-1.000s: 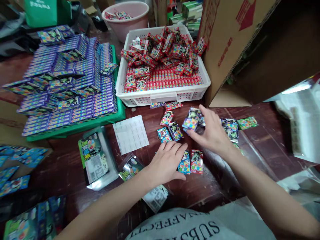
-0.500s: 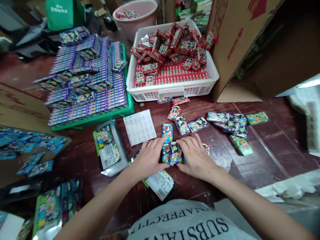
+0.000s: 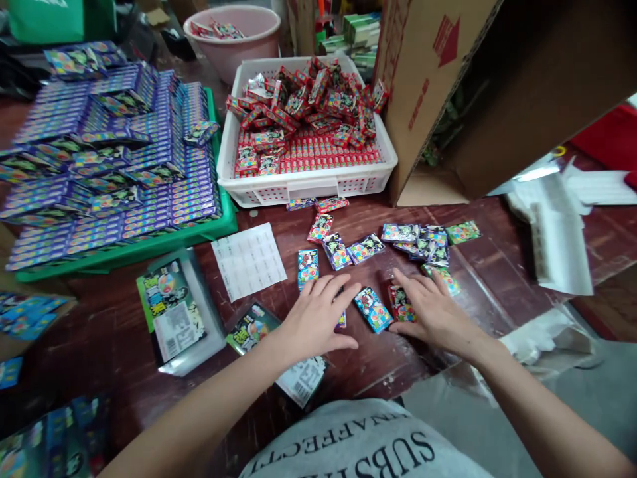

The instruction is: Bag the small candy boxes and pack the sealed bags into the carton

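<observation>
My left hand (image 3: 318,315) lies flat on the dark table, fingers spread, covering a small purple packet whose edge shows at its right side. My right hand (image 3: 432,313) also lies flat with fingers apart, resting on a red packet (image 3: 399,304). Between the two hands lies a blue packet (image 3: 373,309), tilted. Just beyond the hands are more small packets: a blue one (image 3: 307,265), a purple one (image 3: 336,251) and a red one (image 3: 320,227). A loose heap of purple and green packets (image 3: 426,240) lies to the right.
A white basket (image 3: 306,186) full of red packets stands at the back. A green tray (image 3: 149,244) stacked with purple boxes sits left. A sticker sheet (image 3: 248,260), clear bags with green cards (image 3: 172,309), a pink basin (image 3: 233,33) and a cardboard box (image 3: 423,86) surround the work area.
The hands, pressed together around a small stack half a second ago, have moved apart. The packets now lie separately under and between them.
</observation>
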The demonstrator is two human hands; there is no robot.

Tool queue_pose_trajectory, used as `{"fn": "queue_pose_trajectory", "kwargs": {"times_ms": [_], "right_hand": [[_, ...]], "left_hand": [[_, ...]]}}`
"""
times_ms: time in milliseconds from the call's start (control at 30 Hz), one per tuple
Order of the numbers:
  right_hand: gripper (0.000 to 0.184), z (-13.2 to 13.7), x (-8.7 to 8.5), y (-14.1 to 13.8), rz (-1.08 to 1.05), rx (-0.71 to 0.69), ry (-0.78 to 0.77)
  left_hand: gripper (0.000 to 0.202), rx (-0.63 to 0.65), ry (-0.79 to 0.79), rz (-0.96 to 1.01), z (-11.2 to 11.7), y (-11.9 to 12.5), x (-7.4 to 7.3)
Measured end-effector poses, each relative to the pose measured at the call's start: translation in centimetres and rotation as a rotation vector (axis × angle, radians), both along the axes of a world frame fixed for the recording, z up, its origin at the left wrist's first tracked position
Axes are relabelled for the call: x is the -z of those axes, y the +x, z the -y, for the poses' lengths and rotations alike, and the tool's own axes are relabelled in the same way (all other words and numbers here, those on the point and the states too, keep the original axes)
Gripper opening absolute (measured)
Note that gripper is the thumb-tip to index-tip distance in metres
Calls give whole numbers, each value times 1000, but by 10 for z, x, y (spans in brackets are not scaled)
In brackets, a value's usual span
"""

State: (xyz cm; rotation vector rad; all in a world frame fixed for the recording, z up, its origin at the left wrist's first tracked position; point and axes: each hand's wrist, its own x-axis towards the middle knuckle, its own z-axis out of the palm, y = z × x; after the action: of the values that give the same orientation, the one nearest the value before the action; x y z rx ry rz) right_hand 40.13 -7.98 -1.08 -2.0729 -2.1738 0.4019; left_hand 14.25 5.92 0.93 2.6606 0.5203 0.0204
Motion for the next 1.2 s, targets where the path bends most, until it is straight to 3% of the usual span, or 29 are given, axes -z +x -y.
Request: {"fn": "queue_pose_trajectory", "kwargs": {"times_ms": [133, 233, 367, 433, 533, 633, 700, 767, 967, 1000, 1067, 1133, 1200], "right_hand": [[101, -2, -14, 28, 34, -14, 48], [88, -34, -27, 40, 48, 45, 129], [67, -90, -39, 56, 232, 169, 125], [56, -105, -44, 57, 263, 160, 105], [52, -95, -49, 42, 188, 177, 130], [51, -60, -47, 19, 55, 255, 28], [45, -41, -45, 8, -33, 186, -54], [36, -34, -44, 5, -86, 29, -75], [25, -76, -45, 11, -112, -322, -170], [29, -81, -44, 12, -124, -326, -153], [67, -79, -40, 12, -128, -261, -72], [104, -65, -32, 10, -137, -198, 5], [123, -46, -21, 3, -173, -206, 29]], "left_hand": [[88, 22, 26, 40, 16, 38, 6], [77, -27, 42, 30, 27, 56, 10], [52, -34, 27, 7, 31, 55, 11], [54, -35, 5, 11, 29, 47, 11], [69, -34, -17, 12, 25, 31, 11], [80, -60, -22, -8, 22, 16, 11], [85, -104, -15, -21, 20, 10, 11], [87, -136, -8, -32, 18, 10, 11], [95, -85, -15, -29, 12, 18, 7], [99, -96, -7, -23, 9, 12, 5], [103, -144, 26, -19, 1, -12, -4], [101, -158, 54, -46, -7, -48, -16], [99, -76, 35, -120, -10, -88, -27]]}}
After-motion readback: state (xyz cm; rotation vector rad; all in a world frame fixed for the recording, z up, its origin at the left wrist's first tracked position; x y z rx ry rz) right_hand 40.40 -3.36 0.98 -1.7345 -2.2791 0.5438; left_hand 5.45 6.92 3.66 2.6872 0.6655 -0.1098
